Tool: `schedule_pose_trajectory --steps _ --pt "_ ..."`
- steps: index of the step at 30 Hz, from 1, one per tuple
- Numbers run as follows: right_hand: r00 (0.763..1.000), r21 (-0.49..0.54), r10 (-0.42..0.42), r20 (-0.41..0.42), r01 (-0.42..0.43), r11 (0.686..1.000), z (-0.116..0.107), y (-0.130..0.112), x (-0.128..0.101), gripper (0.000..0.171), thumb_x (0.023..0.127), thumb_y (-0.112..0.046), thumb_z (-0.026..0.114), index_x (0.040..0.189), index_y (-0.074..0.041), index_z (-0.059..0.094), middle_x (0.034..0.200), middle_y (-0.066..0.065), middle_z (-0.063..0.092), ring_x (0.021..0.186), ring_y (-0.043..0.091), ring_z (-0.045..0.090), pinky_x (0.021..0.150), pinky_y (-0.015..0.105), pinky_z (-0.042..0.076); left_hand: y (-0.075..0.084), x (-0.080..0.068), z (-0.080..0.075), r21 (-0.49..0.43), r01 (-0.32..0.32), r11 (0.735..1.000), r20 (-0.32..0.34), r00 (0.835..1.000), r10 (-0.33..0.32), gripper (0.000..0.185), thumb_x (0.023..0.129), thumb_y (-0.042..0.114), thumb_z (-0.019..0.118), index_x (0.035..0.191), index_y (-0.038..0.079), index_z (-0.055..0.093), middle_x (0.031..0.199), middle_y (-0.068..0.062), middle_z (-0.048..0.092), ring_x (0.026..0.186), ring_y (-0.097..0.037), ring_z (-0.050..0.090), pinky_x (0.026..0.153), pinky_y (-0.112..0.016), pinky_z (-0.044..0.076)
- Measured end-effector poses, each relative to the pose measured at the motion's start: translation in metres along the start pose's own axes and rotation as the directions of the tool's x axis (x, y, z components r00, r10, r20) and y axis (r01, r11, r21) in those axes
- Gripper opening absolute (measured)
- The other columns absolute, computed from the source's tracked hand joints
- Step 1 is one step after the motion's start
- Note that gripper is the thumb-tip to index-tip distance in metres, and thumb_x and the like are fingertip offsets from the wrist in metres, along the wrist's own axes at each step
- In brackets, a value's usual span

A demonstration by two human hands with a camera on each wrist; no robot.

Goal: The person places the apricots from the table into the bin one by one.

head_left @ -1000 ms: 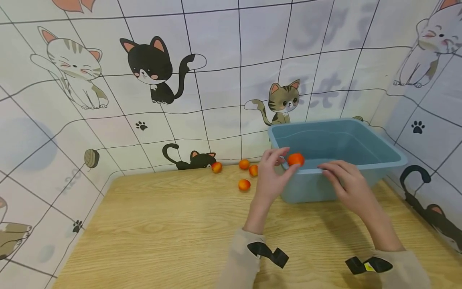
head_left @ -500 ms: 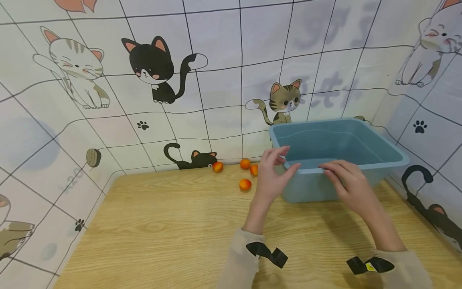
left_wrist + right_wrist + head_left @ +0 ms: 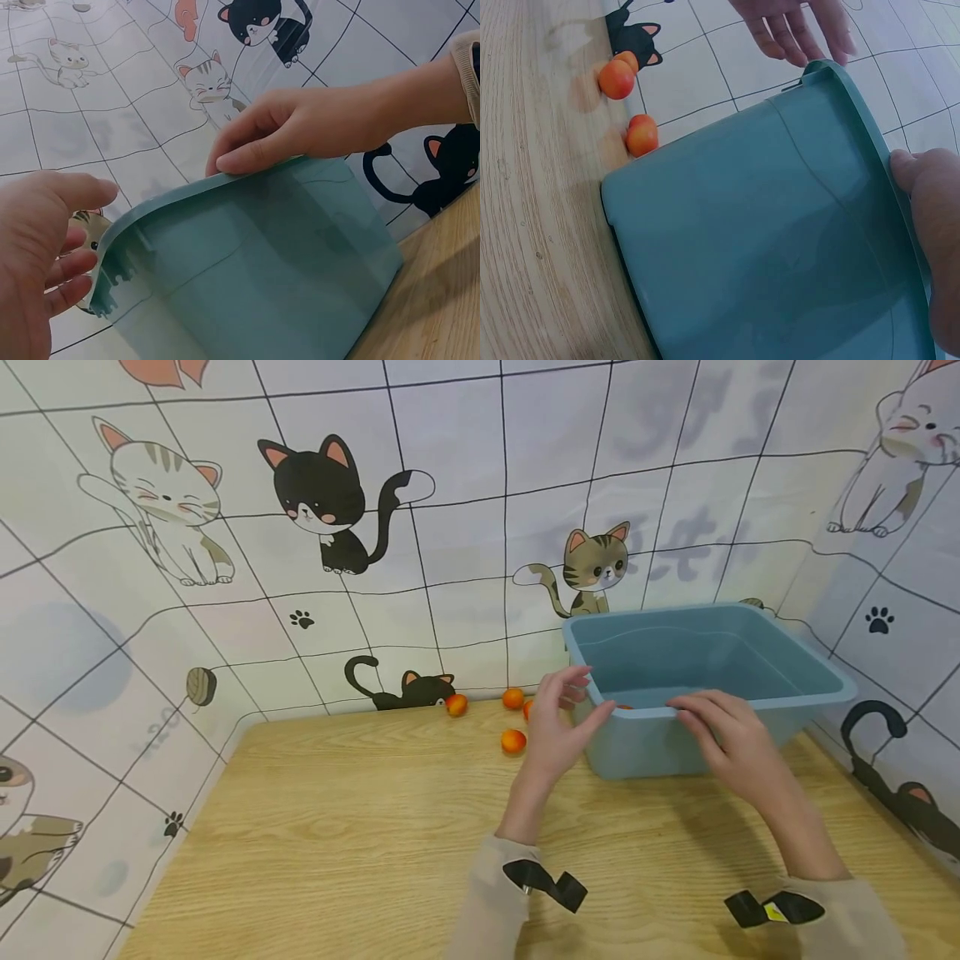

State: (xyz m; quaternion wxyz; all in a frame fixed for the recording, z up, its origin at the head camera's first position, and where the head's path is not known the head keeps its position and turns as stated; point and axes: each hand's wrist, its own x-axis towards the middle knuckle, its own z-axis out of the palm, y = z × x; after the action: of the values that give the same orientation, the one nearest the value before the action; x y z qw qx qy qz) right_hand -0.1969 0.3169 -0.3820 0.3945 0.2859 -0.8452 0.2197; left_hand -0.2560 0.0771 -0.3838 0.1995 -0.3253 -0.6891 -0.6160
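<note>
A blue plastic tub [image 3: 750, 672] stands at the back right of the wooden table [image 3: 337, 827]. My right hand [image 3: 723, 739] holds its near rim, fingers over the top [image 3: 247, 154] and thumb [image 3: 922, 202] against the outer wall. My left hand [image 3: 561, 722] hovers open and holds nothing beside the tub's near left corner [image 3: 112, 255]. A sliver of an orange fruit [image 3: 625, 706] shows inside the tub, just over the rim. Three more small orange fruits [image 3: 513, 741] [image 3: 513, 698] [image 3: 457, 704] lie on the table left of the tub, also seen in the right wrist view [image 3: 642, 135].
Cat-patterned walls [image 3: 420, 527] close in the table at the back and on both sides. A further fruit [image 3: 527, 708] is partly hidden behind my left hand. Black straps [image 3: 543, 883] sit on both beige sleeves.
One second ago my left fingertips held an orange fruit over the tub's rim. The fruit has left the hand, and the hand has drawn back slightly. The right hand stayed on the rim.
</note>
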Motion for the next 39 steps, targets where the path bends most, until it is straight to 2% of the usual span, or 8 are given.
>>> schedule_pose_trajectory --steps 5,10,12,20,24,30,34,39 --pt "1.0 0.002 -0.002 0.0 0.002 1.0 0.0 0.001 0.001 0.025 0.089 0.007 0.069 0.113 -0.001 0.071 0.105 0.011 0.067 0.097 0.032 0.06 0.091 0.043 0.038 -0.004 0.0 -0.009 -0.016 0.012 1.0 0.065 0.998 -0.011 0.052 0.088 0.013 0.079 0.135 0.007 0.056 0.116 -0.017 0.059 0.096 -0.034 0.061 0.084 -0.033 0.053" --pt "1.0 0.001 -0.007 0.0 0.007 1.0 0.0 0.002 0.002 0.024 0.09 0.006 0.068 0.113 -0.001 0.071 0.105 0.012 0.067 0.097 0.032 0.06 0.091 0.043 0.038 -0.008 0.001 -0.021 -0.012 0.046 0.999 0.113 0.993 -0.044 0.057 0.087 0.012 0.08 0.138 0.006 0.054 0.119 -0.015 0.06 0.097 -0.03 0.06 0.083 -0.044 0.053" --pt "1.0 0.001 -0.01 -0.001 0.01 1.0 -0.001 0.002 0.002 0.023 0.091 0.006 0.067 0.113 0.0 0.071 0.105 0.012 0.067 0.097 0.032 0.06 0.091 0.043 0.038 -0.01 0.001 -0.025 -0.003 0.06 0.998 0.121 0.991 -0.06 0.058 0.087 0.012 0.08 0.138 0.008 0.053 0.12 -0.013 0.06 0.097 -0.027 0.059 0.082 -0.047 0.053" --pt "1.0 -0.006 -0.009 0.0 0.009 1.0 -0.003 0.002 0.004 0.023 0.092 0.005 0.066 0.113 -0.001 0.071 0.105 0.012 0.067 0.095 0.031 0.06 0.089 0.044 0.039 -0.018 -0.002 -0.042 0.058 0.081 0.995 0.141 0.986 -0.089 0.059 0.088 0.015 0.08 0.141 0.01 0.052 0.12 -0.009 0.059 0.098 -0.026 0.059 0.085 -0.047 0.053" --pt "1.0 -0.01 -0.009 0.009 0.009 1.0 -0.003 0.002 0.004 0.023 0.092 0.005 0.066 0.113 -0.001 0.071 0.105 0.012 0.067 0.095 0.03 0.06 0.088 0.042 0.04 -0.023 -0.004 -0.049 0.082 0.105 0.991 0.143 0.983 -0.116 0.058 0.088 0.015 0.079 0.139 0.009 0.054 0.12 -0.01 0.059 0.097 -0.026 0.059 0.084 -0.041 0.053" --pt "1.0 -0.013 0.012 0.022 -0.012 1.0 -0.002 0.001 0.003 0.031 0.086 0.012 0.069 0.114 -0.001 0.07 0.105 0.011 0.067 0.097 0.03 0.06 0.089 0.043 0.039 -0.034 -0.009 -0.06 0.116 0.12 0.986 0.148 0.979 -0.137 0.056 0.088 0.015 0.079 0.138 0.007 0.054 0.119 -0.011 0.059 0.104 -0.032 0.059 0.086 -0.047 0.053" --pt "0.999 -0.017 0.022 0.023 -0.022 1.0 -0.002 -0.001 0.001 0.032 0.085 0.012 0.069 0.114 -0.002 0.07 0.105 0.01 0.067 0.097 0.03 0.06 0.09 0.042 0.039 -0.041 -0.014 -0.065 0.145 0.136 0.98 0.174 0.972 -0.16 0.055 0.089 0.017 0.078 0.138 0.008 0.054 0.121 -0.009 0.058 0.105 -0.025 0.057 0.085 -0.044 0.054" --pt "1.0 -0.018 0.019 0.015 -0.019 1.0 -0.001 -0.002 0.0 0.03 0.086 0.011 0.069 0.114 -0.002 0.071 0.105 0.01 0.067 0.099 0.032 0.06 0.092 0.039 0.038 -0.051 -0.018 -0.072 0.164 0.172 0.971 0.203 0.958 -0.203 0.055 0.089 0.014 0.077 0.139 0.009 0.054 0.126 -0.01 0.058 0.107 -0.022 0.055 0.088 -0.049 0.052"
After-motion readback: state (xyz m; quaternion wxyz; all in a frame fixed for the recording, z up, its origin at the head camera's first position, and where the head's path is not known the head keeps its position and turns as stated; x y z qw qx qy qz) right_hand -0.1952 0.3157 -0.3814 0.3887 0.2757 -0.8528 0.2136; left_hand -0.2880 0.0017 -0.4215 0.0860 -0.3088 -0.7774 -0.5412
